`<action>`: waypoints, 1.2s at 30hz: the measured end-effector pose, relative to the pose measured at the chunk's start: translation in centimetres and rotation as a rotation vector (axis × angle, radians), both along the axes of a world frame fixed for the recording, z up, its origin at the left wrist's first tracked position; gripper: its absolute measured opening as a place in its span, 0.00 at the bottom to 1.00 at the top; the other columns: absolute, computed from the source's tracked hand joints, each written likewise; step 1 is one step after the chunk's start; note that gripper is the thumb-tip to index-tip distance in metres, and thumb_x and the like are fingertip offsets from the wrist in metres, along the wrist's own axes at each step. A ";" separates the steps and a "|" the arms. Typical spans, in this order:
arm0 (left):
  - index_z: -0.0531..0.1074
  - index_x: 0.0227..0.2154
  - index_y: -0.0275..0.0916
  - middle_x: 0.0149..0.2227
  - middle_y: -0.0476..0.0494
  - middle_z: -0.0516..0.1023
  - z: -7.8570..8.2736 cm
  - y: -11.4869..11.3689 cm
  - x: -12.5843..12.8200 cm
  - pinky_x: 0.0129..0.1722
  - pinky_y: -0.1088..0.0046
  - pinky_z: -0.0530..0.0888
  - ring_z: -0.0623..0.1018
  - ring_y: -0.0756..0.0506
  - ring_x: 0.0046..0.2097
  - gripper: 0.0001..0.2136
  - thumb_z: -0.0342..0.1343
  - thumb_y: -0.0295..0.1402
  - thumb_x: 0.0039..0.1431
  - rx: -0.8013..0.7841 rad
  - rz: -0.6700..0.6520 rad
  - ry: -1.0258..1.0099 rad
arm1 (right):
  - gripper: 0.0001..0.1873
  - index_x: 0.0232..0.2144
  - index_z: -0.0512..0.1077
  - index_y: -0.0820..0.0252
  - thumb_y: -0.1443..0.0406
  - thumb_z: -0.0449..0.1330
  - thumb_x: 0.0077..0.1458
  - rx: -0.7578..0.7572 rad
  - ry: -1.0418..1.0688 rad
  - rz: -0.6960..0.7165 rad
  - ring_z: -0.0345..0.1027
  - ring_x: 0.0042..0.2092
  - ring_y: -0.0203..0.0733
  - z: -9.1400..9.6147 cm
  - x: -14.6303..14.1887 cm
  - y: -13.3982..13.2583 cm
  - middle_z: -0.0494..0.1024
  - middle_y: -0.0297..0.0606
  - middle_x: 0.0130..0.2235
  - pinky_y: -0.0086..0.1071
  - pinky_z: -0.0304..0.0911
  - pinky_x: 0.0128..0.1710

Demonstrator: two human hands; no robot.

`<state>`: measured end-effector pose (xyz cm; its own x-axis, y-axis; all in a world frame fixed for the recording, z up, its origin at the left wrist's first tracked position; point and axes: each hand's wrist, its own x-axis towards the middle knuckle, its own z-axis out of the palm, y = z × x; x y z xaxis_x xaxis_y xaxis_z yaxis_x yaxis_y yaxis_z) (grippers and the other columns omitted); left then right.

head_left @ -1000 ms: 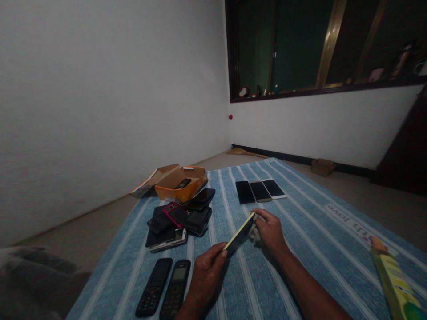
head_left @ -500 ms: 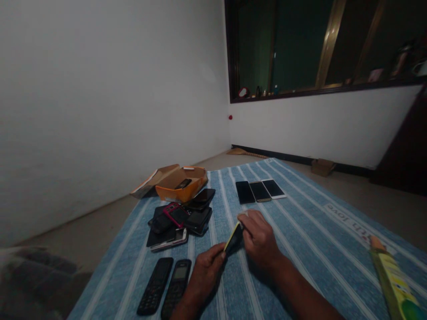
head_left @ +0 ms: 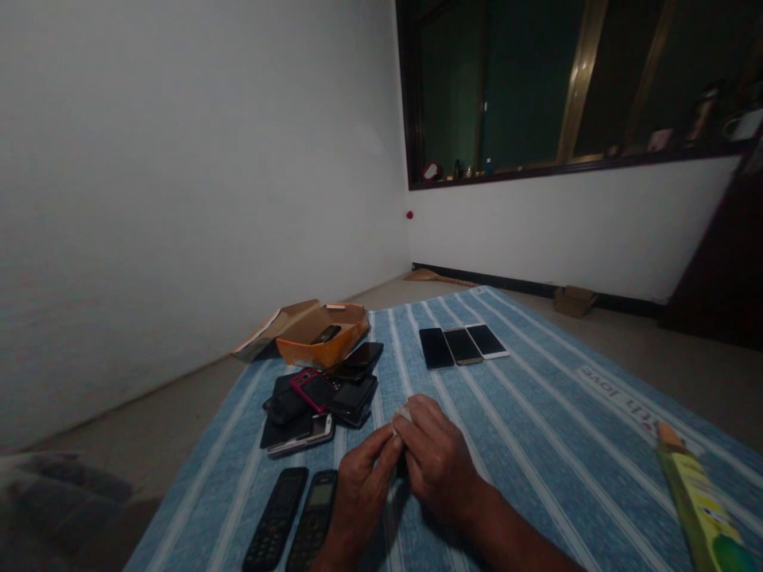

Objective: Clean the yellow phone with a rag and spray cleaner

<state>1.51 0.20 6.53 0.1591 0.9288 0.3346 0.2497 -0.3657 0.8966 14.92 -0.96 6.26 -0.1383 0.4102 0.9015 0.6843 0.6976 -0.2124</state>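
**Above the striped cloth (head_left: 536,433), a close two-handed hold**

The left hand (head_left: 366,473) is gripping what looks like a mostly hidden dark phone (head_left: 401,467), beside a keypad phone (head_left: 313,516); the right hand (head_left: 434,457) is pinching a pale rag (head_left: 404,413); steadying edges, pressing lightly, is probably serving best.

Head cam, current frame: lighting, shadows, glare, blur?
Head view: dim overall; head view: bright streak on the gold window frame; head view: soft shadow on the striped cloth below the right hand; head view: greyish bundle at lower left hazy, its detail unreadable.
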 end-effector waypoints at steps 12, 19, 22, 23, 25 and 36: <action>0.84 0.33 0.43 0.34 0.46 0.87 -0.2 0.7 -0.1 0.40 0.67 0.79 0.83 0.41 0.37 0.09 0.61 0.38 0.53 0.002 -0.029 -0.016 | 0.19 0.41 0.73 0.60 0.78 0.47 0.54 -0.015 0.058 0.004 0.68 0.44 0.48 -0.1 1.8 1.1 0.74 0.43 0.35 0.45 0.69 0.49; 0.84 0.33 0.43 0.32 0.45 0.87 -0.2 0.6 -0.1 0.38 0.66 0.79 0.83 0.41 0.35 0.09 0.62 0.38 0.53 0.001 -0.033 -0.016 | 0.23 0.41 0.75 0.60 0.79 0.48 0.50 -0.112 0.101 -0.061 0.70 0.44 0.48 -0.7 3.0 1.7 0.76 0.44 0.37 0.41 0.71 0.45; 0.84 0.34 0.43 0.33 0.46 0.87 -0.2 0.5 -0.2 0.40 0.68 0.78 0.83 0.42 0.36 0.09 0.61 0.37 0.53 0.002 -0.035 -0.015 | 0.21 0.43 0.74 0.60 0.78 0.48 0.53 -0.044 0.045 -0.085 0.69 0.47 0.50 -0.8 2.0 1.1 0.76 0.46 0.40 0.47 0.69 0.50; 0.84 0.34 0.43 0.34 0.46 0.87 -0.2 0.5 -0.2 0.40 0.68 0.78 0.83 0.42 0.36 0.09 0.61 0.37 0.53 0.001 -0.037 -0.015 | 0.20 0.43 0.73 0.61 0.77 0.48 0.55 -0.019 0.025 -0.082 0.69 0.48 0.51 -0.8 1.5 0.9 0.76 0.47 0.40 0.49 0.68 0.51; 0.84 0.34 0.42 0.35 0.46 0.87 -0.2 0.5 -0.2 0.41 0.68 0.78 0.83 0.42 0.37 0.10 0.61 0.37 0.53 -0.006 -0.041 -0.021 | 0.18 0.43 0.72 0.62 0.77 0.48 0.57 0.012 -0.005 -0.064 0.69 0.48 0.50 -0.8 0.8 0.5 0.76 0.47 0.40 0.50 0.67 0.53; 0.84 0.33 0.42 0.32 0.46 0.86 0.0 0.4 0.1 0.38 0.68 0.78 0.82 0.42 0.35 0.09 0.61 0.36 0.53 -0.021 -0.044 -0.043 | 0.22 0.39 0.76 0.62 0.78 0.47 0.50 -0.142 0.172 -0.004 0.72 0.45 0.47 -0.6 2.6 1.4 0.78 0.46 0.39 0.41 0.70 0.47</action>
